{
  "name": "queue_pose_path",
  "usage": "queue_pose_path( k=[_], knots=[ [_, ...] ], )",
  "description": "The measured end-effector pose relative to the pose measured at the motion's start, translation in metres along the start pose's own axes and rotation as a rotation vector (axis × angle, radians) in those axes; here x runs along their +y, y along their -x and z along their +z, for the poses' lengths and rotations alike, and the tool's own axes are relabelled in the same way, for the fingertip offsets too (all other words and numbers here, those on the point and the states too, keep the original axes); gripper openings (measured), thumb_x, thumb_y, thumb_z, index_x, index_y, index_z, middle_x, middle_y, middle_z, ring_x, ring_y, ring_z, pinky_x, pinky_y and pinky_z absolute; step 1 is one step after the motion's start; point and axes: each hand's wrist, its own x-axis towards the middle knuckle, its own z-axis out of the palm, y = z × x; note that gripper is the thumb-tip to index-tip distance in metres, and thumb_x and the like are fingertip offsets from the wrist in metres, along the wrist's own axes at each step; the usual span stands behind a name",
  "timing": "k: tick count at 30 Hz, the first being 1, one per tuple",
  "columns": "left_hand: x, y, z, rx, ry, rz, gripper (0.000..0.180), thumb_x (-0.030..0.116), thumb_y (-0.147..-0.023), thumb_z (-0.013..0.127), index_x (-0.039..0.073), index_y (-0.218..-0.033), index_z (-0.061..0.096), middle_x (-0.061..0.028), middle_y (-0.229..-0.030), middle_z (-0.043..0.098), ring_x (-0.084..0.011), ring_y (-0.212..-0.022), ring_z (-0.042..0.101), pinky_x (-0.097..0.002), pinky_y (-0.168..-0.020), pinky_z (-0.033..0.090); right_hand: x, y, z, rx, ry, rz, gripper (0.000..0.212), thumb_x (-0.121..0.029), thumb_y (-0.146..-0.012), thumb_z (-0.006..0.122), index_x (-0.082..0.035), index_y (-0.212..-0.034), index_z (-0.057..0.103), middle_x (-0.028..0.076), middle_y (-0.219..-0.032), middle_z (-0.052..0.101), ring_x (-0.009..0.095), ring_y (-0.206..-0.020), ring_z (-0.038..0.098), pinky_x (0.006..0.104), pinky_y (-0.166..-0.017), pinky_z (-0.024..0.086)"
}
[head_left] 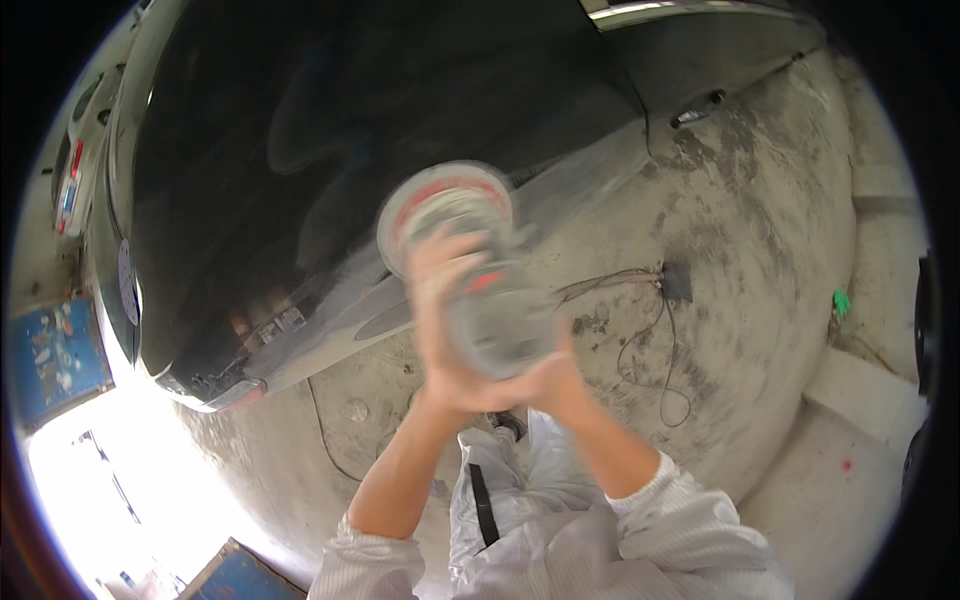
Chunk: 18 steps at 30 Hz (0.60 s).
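A grey hand-held power sander (505, 330), smeared by motion, is held out in front of me. Its round pad, pale with a red ring, meets the lower part of a dark car body panel (390, 90). My left hand (435, 285) is closed around the sander's head and side, fingers over the top. At the back end of the tool, my right hand (548, 382) grips the body, with most of its fingers hidden beneath. Whitish dust lies on the panel's lower edge near the pad.
A dark box (676, 282) with cables lies on the stained concrete floor, and a loose cord (320, 430) runs left of my legs. A perforated disc (125, 280) is at the car's left edge. Blue panels (60, 355) stand far left; a green scrap (840, 303) lies right.
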Motion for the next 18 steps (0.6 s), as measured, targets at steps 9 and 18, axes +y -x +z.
queue_pose_path(
  k=[9, 18],
  knots=[
    [0.009, -0.016, 0.05, -0.045, -0.08, -0.081, 0.105, 0.06, -0.067, 0.097, 0.002, -0.146, 0.061, -0.023, -0.149, 0.065, -0.0487, -0.147, 0.055, -0.065, -0.126, 0.038, 0.022, -0.012, -0.047, -0.008, 0.074, -0.054, 0.07, -0.024, -0.072, 0.091, 0.002, -0.13, 0.062, 0.023, -0.099, 0.077, 0.048, -0.09, 0.077, 0.0537, -0.076, 0.059],
    [0.026, 0.025, -0.005, 0.061, 0.002, -0.228, 0.114, 0.059, -0.068, 0.098, 0.004, -0.155, 0.051, -0.0293, -0.159, 0.056, -0.0509, -0.152, 0.049, -0.0659, -0.127, 0.038, -0.012, -0.004, -0.008, -0.143, 0.062, -0.053, 0.069, -0.018, -0.073, 0.089, 0.003, -0.131, 0.057, 0.026, -0.096, 0.075, 0.048, -0.093, 0.075, 0.0553, -0.078, 0.059]
  ],
)
